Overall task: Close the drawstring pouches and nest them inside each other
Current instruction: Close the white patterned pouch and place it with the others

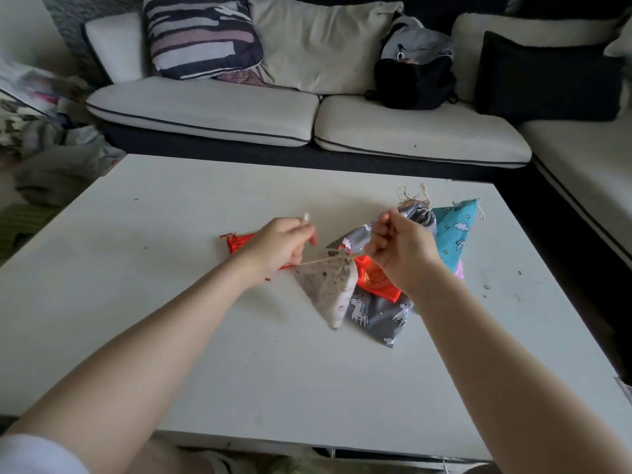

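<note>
A small beige speckled pouch (330,289) hangs between my hands above the white table (171,302), its mouth gathered tight. My left hand (282,244) grips one end of its drawstring, and my right hand (400,249) grips the other, with the string stretched taut between them. Under the pouch lie a grey unicorn-print pouch (379,316) and a red satin pouch (376,282). Another red pouch (237,242) lies behind my left hand. A turquoise pouch (456,230) and a closed grey-beige pouch (419,213) sit behind my right hand.
A white sofa (205,111) with several cushions runs along the far side of the table. A black backpack (412,80) sits on it. Crumpled cloth (51,159) lies on the floor at the left.
</note>
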